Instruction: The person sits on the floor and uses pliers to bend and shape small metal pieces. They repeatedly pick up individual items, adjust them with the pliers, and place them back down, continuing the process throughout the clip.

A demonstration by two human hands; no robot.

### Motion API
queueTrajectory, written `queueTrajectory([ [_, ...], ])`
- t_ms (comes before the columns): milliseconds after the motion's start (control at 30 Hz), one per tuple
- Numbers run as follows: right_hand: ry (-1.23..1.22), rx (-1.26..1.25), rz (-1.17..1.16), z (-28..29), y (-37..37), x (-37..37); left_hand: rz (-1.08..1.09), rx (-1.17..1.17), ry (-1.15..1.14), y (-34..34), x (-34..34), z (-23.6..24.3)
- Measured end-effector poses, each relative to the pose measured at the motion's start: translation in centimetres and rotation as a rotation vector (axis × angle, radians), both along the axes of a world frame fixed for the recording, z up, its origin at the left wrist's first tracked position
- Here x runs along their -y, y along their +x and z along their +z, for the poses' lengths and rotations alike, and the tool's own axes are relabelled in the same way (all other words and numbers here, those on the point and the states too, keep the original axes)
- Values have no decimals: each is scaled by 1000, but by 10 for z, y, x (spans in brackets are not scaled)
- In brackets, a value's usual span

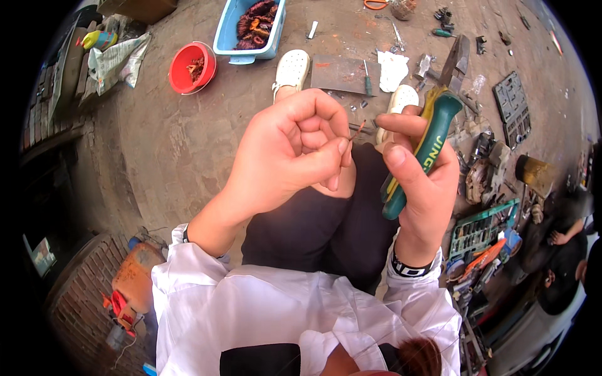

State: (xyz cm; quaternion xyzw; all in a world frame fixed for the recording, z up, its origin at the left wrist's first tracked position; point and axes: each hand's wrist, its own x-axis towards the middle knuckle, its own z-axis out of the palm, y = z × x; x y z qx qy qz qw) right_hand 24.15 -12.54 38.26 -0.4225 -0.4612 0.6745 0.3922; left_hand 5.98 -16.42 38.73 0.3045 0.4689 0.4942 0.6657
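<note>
Head view: I see the left hand [285, 150] pinching a thin copper-coloured wire [359, 129] above the knees [371, 172], the right hand [425, 185] grasping green-handled pliers [436, 147]. To my eye, a firm pinch with the wire's free tip exposed would serve best.

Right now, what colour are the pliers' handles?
The handles are green and yellow, seen best in the head view.

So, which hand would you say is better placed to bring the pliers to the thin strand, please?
Probably the right hand: it holds the green-handled pliers, though they point away from the strand, while the left hand is occupied pinching the thin strand.
</note>
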Motion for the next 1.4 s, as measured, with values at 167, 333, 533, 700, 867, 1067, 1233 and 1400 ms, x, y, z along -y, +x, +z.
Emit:
queueTrajectory([
  [167, -3, -112, 118, 30, -28, 56, 30, -73, 66, -3, 74, 30],
  [333, 45, -163, 159, 31, -41, 94, 143, 12, 38, -15, 132, 41],
  [533, -144, -248, 251, 41, -61, 129, 234, -6, 86, -32, 181, 47],
  [700, -273, -292, 252, 41, -76, 146, 275, -18, 146, -39, 202, 42],
  [867, -327, -355, 328, 39, -83, 153, 236, 49, 210, -44, 210, 41],
  [1067, 44, -10, 338, 38, -92, 154, 365, 59, 58, -50, 211, 37],
  [1233, 303, 205, 548, 40, -68, 144, 525, -6, 67, -55, 217, 32],
  [1400, 340, 216, 781, 37, -57, 152, 602, -101, 105, -62, 221, 26],
])
